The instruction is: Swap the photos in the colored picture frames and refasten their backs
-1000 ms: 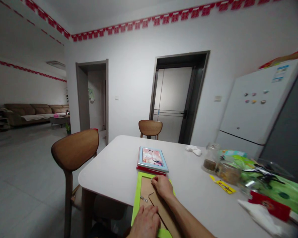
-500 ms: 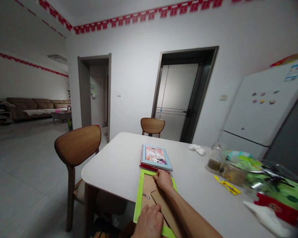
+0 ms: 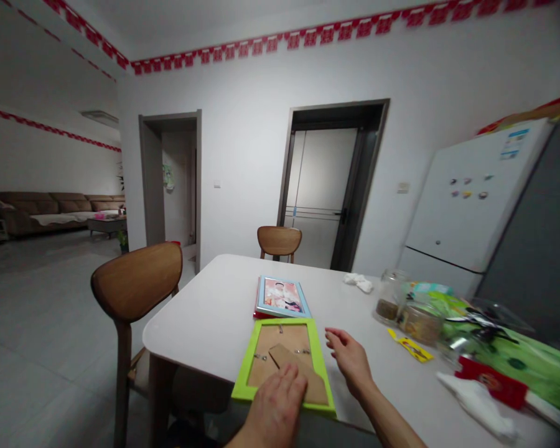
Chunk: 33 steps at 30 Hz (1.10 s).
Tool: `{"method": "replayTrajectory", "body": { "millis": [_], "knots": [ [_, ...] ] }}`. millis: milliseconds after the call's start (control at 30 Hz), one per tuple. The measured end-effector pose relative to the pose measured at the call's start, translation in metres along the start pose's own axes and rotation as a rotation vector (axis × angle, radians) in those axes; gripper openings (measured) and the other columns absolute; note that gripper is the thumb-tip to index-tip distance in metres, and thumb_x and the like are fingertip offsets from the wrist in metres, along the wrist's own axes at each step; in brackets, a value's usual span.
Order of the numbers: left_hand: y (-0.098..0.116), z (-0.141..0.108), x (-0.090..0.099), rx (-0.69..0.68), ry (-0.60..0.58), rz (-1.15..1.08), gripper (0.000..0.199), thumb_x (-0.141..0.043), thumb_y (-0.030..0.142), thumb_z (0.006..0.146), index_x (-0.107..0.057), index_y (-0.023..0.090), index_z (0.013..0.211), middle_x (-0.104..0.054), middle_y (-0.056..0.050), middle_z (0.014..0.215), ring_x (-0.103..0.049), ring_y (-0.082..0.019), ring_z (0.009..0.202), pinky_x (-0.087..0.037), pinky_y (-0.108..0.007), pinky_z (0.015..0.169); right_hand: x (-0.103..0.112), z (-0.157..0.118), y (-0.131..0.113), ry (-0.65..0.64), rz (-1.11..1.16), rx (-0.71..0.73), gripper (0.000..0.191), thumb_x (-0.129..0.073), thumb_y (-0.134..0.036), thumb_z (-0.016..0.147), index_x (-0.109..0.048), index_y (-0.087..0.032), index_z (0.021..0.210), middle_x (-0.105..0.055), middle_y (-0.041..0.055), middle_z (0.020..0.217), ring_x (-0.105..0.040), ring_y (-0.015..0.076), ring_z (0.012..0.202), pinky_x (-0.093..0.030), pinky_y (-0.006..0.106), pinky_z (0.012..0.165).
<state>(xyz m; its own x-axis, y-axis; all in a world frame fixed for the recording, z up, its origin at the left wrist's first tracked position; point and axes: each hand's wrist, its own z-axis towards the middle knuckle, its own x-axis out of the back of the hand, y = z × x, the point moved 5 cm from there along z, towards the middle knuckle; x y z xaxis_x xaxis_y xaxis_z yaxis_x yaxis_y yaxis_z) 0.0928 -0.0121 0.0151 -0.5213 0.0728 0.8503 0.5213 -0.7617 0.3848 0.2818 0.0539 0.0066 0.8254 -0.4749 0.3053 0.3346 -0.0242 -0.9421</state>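
A lime-green photo frame [image 3: 247,367] lies face down at the near edge of the table, its brown backing board [image 3: 266,342] showing. Small metal clips [image 3: 280,329] sit along the edges of that board. Across the backing runs a cardboard stand leg [image 3: 280,355], slanted toward the lower right. My left hand [image 3: 280,395] rests on the leg and the lower part of the frame, fingers laid out flat. Just right of the frame, my right hand [image 3: 350,361] hovers, fingers loosely bent and apart, holding nothing. Beyond the frame lies a light-blue framed picture [image 3: 282,297] on top of something red.
On the table's right side stand a glass jar [image 3: 391,298] and a round clear container [image 3: 420,322]. Near them lie a yellow packet [image 3: 411,346], a red packet [image 3: 492,381], white tissue [image 3: 358,282] and green bags [image 3: 518,361]. A wooden chair [image 3: 140,283] stands at the left.
My right hand has left the top edge of the frame and moved right, off it. The metal clips now show. My left hand remains at the lower part, and the view has shifted slightly.
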Motion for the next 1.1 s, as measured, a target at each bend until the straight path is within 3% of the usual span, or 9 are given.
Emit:
{"method": "replayTrajectory", "body": {
  "millis": [100,200,300,367,433,533,733,933,1100],
  "knots": [
    [0.001,0.009,0.040,0.074,0.328,-0.213,0.049,-0.036,0.010,0.074,-0.037,0.014,0.122,-0.041,-0.009,0.127,-0.034,-0.019,0.118,-0.027,-0.033,0.099,-0.010,-0.034,0.009,-0.078,0.137,-0.122,0.045,-0.038,-0.050,0.069,-0.051,-0.015,0.094,-0.062,0.0125,0.089,-0.061,0.0193,0.072,-0.047,0.032,0.061],
    [-0.006,0.015,0.060,0.284,0.615,-0.553,0.045,-0.036,0.016,0.078,-0.036,0.016,0.123,-0.049,-0.006,0.121,-0.040,-0.019,0.114,-0.033,-0.030,0.095,-0.054,-0.073,0.016,-0.306,0.321,-0.302,0.053,-0.045,-0.058,0.064,-0.049,-0.018,0.098,-0.065,0.0093,0.076,-0.061,0.0182,0.058,-0.047,0.031,0.051],
    [-0.011,0.021,0.058,0.397,0.730,-0.825,0.046,-0.039,0.018,0.076,-0.035,0.016,0.122,-0.053,-0.005,0.116,-0.044,-0.019,0.111,-0.038,-0.028,0.090,-0.074,-0.087,0.013,-0.308,0.545,-0.290,0.055,-0.040,-0.058,0.065,-0.038,-0.025,0.110,-0.066,0.0039,0.084,-0.062,0.0192,0.069,-0.047,0.029,0.052],
    [-0.011,0.026,0.054,0.366,0.739,-0.946,0.052,-0.043,0.015,0.072,-0.032,0.018,0.123,-0.051,-0.004,0.118,-0.046,-0.018,0.109,-0.039,-0.026,0.089,-0.058,-0.081,0.010,-0.190,0.559,-0.225,0.060,-0.043,-0.053,0.063,-0.034,-0.024,0.115,-0.065,0.0023,0.090,-0.061,0.0202,0.078,-0.048,0.028,0.056],
    [-0.013,0.031,0.047,0.334,0.693,-1.040,0.058,-0.047,0.010,0.066,-0.033,0.018,0.121,-0.052,-0.005,0.117,-0.049,-0.017,0.105,-0.040,-0.025,0.088,-0.024,-0.069,0.012,-0.051,0.470,-0.203,0.069,-0.046,-0.048,0.062,-0.029,-0.018,0.121,-0.065,0.0034,0.092,-0.061,0.0210,0.079,-0.048,0.028,0.058],
    [-0.011,0.043,0.018,0.341,0.474,-1.130,0.054,-0.050,0.006,0.062,-0.040,0.015,0.115,-0.060,-0.006,0.102,-0.056,-0.018,0.092,-0.045,-0.026,0.079,0.042,-0.048,0.019,0.113,0.176,-0.217,0.072,-0.039,-0.044,0.065,-0.025,-0.010,0.128,-0.065,0.0064,0.093,-0.062,0.0202,0.068,-0.047,0.027,0.054],
    [0.019,0.064,-0.054,0.300,0.154,-0.886,0.047,-0.054,0.007,0.065,-0.047,0.018,0.110,-0.062,-0.002,0.100,-0.057,-0.015,0.089,-0.044,-0.023,0.078,0.140,-0.004,0.061,0.126,-0.393,-0.134,0.055,-0.041,-0.030,0.064,-0.052,-0.006,0.112,-0.066,0.0107,0.092,-0.061,0.0199,0.077,-0.044,0.024,0.065],
    [0.035,0.081,-0.076,0.314,-0.015,-0.396,0.040,-0.054,0.016,0.069,-0.048,0.020,0.108,-0.059,-0.002,0.104,-0.052,-0.018,0.095,-0.039,-0.025,0.082,0.161,0.022,0.088,0.069,-0.603,-0.052,0.035,-0.044,-0.025,0.064,-0.064,-0.018,0.092,-0.067,0.0054,0.089,-0.061,0.0198,0.082,-0.043,0.024,0.070],
    [0.025,0.085,-0.081,0.343,-0.041,-0.322,0.038,-0.058,0.019,0.066,-0.052,0.017,0.103,-0.058,-0.006,0.103,-0.050,-0.022,0.097,-0.037,-0.031,0.085,0.155,0.028,0.083,0.091,-0.749,-0.013,0.030,-0.048,-0.023,0.063,-0.066,-0.020,0.087,-0.067,0.0079,0.090,-0.060,0.0233,0.085,-0.042,0.029,0.073]
  ]
}}
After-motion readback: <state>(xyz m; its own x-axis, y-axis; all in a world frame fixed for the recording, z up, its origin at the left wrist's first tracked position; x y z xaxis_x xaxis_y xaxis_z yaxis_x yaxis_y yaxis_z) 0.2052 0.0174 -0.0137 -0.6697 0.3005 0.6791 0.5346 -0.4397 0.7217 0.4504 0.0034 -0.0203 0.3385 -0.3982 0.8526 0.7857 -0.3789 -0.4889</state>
